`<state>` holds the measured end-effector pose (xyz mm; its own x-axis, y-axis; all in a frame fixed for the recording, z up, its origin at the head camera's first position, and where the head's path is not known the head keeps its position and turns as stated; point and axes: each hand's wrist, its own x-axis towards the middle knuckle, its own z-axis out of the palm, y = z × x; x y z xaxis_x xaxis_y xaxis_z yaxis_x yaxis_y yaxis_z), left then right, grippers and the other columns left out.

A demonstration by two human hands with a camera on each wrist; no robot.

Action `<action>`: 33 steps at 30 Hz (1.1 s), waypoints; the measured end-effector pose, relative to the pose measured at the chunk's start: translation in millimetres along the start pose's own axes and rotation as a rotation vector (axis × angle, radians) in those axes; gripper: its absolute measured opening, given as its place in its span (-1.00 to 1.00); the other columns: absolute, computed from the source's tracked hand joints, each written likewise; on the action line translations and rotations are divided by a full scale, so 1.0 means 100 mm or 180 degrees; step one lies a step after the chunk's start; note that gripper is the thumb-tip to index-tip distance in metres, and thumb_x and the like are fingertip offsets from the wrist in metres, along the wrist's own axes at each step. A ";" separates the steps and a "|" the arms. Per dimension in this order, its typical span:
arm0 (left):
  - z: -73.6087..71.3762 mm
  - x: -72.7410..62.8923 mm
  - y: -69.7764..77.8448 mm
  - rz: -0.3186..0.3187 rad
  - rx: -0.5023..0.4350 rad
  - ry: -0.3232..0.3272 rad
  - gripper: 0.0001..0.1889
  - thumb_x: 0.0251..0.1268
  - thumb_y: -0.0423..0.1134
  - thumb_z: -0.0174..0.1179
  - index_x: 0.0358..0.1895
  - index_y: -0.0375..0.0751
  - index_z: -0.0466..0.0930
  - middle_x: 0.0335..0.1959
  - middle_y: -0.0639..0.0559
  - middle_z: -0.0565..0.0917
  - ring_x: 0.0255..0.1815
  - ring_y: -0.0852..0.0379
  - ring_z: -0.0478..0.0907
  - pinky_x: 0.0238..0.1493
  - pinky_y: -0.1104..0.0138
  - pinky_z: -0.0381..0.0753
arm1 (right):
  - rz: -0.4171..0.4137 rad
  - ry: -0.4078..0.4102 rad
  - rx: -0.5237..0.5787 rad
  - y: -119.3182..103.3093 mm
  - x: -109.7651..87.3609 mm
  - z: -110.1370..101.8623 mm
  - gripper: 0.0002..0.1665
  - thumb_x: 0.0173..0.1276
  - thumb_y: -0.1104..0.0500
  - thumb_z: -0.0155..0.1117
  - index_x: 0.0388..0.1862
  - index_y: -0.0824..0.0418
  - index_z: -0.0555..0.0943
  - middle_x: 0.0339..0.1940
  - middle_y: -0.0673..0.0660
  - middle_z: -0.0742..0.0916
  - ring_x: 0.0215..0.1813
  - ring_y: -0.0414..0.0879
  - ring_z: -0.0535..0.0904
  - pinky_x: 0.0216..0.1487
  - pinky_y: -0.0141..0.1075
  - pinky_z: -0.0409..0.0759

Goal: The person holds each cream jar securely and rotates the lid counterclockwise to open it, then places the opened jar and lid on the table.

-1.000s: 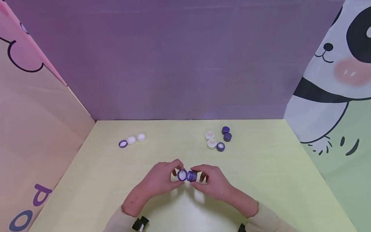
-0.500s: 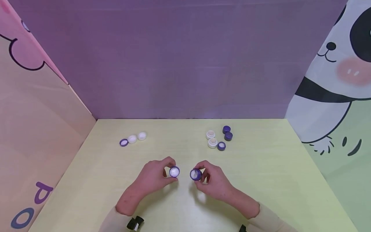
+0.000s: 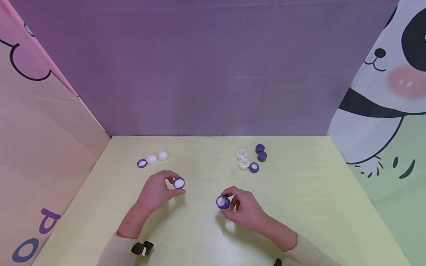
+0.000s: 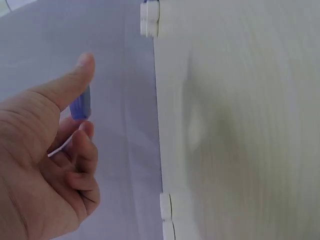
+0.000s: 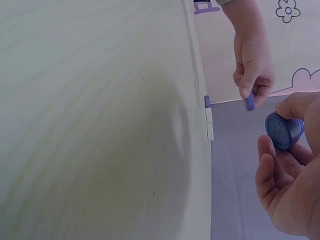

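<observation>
My left hand pinches a purple screw lid between thumb and fingers, its white inside facing up toward the head camera. In the left wrist view the thumb covers part of that lid. A small purple jar is held at the fingertips of my right hand, its opening tilted up and left. The right wrist view shows the round base of the jar, with the thumb and fingers around its side. Lid and jar are well apart, both above the table.
Toward the back left of the table, a purple-rimmed lid and two white lids lie in a row. At the back right stand two white jars and several purple ones. A purple wall rises behind.
The purple lid has come away from the jar. My left hand has carried it left and toward the back, while my right hand has tilted the jar and stayed nearly in place.
</observation>
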<state>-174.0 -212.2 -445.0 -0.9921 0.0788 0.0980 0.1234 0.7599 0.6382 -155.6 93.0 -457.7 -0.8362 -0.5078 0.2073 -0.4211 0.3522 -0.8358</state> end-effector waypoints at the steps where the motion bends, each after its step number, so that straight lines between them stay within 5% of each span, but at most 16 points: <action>1: -0.02 0.01 -0.03 -0.0027 -0.0030 -0.0006 -0.59 -0.08 -0.12 0.55 -0.10 -0.08 0.68 -0.30 0.08 0.56 -0.44 0.10 0.40 -0.52 0.29 0.45 | -0.0005 0.0002 0.0000 0.00 0.00 0.00 -0.55 0.07 0.32 0.50 -0.06 0.10 0.56 -0.14 -0.07 0.68 -0.44 -0.25 0.54 -0.45 -0.37 0.53; 7: -0.14 0.07 -0.24 -0.0307 -0.0233 -0.0042 -0.58 0.07 -0.28 0.44 0.05 -0.23 0.63 -0.21 -0.07 0.55 -0.40 0.03 0.38 -0.50 0.28 0.43 | -0.0015 0.0031 0.0026 0.01 -0.01 -0.01 -0.55 0.06 0.32 0.50 -0.07 0.09 0.56 -0.14 -0.08 0.68 -0.45 -0.26 0.54 -0.46 -0.36 0.53; 18: -0.35 0.18 -0.59 -0.0703 -0.0231 0.0177 -0.46 -0.02 -0.13 0.52 0.02 -0.35 0.65 -0.16 -0.19 0.67 -0.15 -0.10 0.53 -0.35 0.25 0.51 | 0.0017 0.0023 -0.0022 0.03 -0.03 -0.03 -0.53 0.07 0.31 0.50 -0.03 0.13 0.56 -0.13 -0.07 0.68 -0.44 -0.25 0.54 -0.46 -0.37 0.54; 28: -0.37 0.28 -0.93 -0.0945 -0.0233 0.0447 -0.41 0.06 -0.06 0.47 0.05 -0.45 0.61 -0.14 -0.31 0.65 -0.13 -0.14 0.56 -0.34 0.29 0.50 | -0.0023 -0.0020 -0.0032 0.05 -0.06 -0.04 -0.56 0.07 0.33 0.50 -0.07 0.11 0.57 -0.19 -0.10 0.68 -0.43 -0.25 0.55 -0.46 -0.36 0.55; 33: -0.35 0.31 -1.06 -0.1155 -0.0244 0.0427 -0.39 0.15 -0.11 0.40 0.15 -0.50 0.51 0.01 -0.40 0.58 0.00 -0.23 0.52 -0.06 0.13 0.58 | -0.0074 -0.0017 -0.0086 0.07 -0.06 -0.05 -0.57 0.07 0.32 0.50 -0.08 0.11 0.57 -0.21 -0.11 0.68 -0.42 -0.26 0.55 -0.46 -0.34 0.56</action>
<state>-217.2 -312.9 -482.6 -0.9602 -0.2749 -0.0486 -0.2281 0.6722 0.7043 -154.9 102.4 -462.0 -0.8241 -0.5203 0.2239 -0.4499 0.3613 -0.8167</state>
